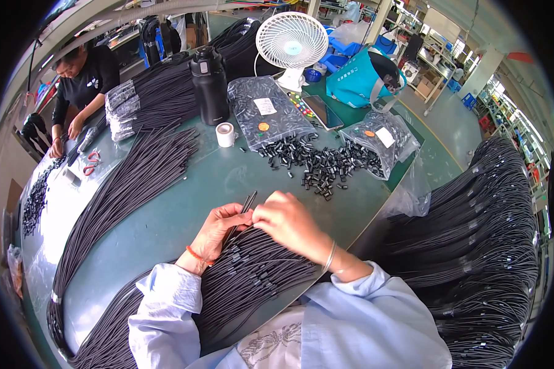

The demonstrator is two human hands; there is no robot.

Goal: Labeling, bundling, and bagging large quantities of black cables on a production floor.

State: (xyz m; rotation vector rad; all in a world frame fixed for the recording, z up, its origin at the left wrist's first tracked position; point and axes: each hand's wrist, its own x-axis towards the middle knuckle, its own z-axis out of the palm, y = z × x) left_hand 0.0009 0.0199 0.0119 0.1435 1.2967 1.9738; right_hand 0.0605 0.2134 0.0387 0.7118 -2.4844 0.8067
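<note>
Head view: left hand point(217, 230) pinches thin black cables point(250, 200), long axis seven-to-one o'clock; right hand point(291, 224) just beside, at three o'clock, fingers curled, grip I cannot tell

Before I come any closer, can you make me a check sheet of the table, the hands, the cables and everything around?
Surface: green table, partly covered by cables and small parts.
Work things: small black pieces in a loose pile beside two clear bags of them.
Clutter: black bottle, fan, phone, white roll, red-handled tool.
Hands: left hand pinches a few black cables; right hand meets its fingertips, what it grips is hidden.
Cables: long bundle curves along the table's left; big pile at right.
Surroundings: another person works at far left.
</note>
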